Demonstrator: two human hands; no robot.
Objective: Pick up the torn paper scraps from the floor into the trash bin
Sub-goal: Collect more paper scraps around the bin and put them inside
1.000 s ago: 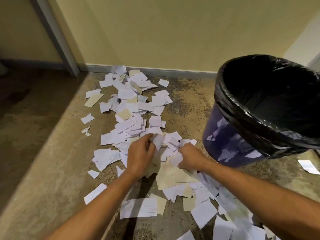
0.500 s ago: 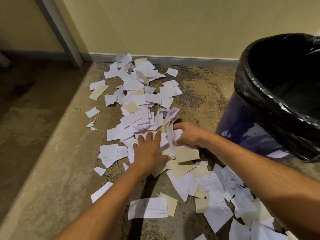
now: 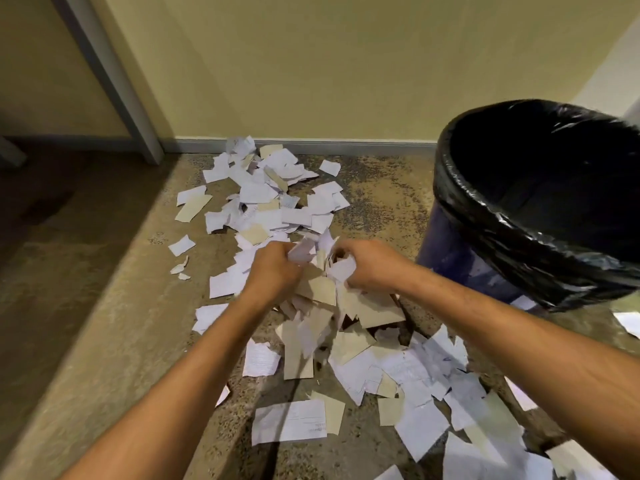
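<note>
White and tan torn paper scraps (image 3: 270, 202) lie strewn over the speckled floor from the baseboard back toward me. My left hand (image 3: 273, 271) and my right hand (image 3: 370, 268) press together from both sides on a bunch of scraps (image 3: 317, 289), raised off the floor, with some pieces dangling and slipping below it. A dark blue trash bin (image 3: 460, 265) lined with a black bag (image 3: 502, 216) stands to the right of my hands, mouth open. More scraps (image 3: 422, 382) lie under my right forearm.
A yellow wall with a grey baseboard (image 3: 346, 145) closes off the far side. A grey post (image 3: 114, 81) slants down at the upper left, with a darker floor area left of it. One scrap (image 3: 628, 322) lies to the right of the bin.
Both hands have gone from flat on the floor raking scraps together to closing on a bunch and lifting it. Some scraps are dropping from the bunch. The camera view has shifted.
</note>
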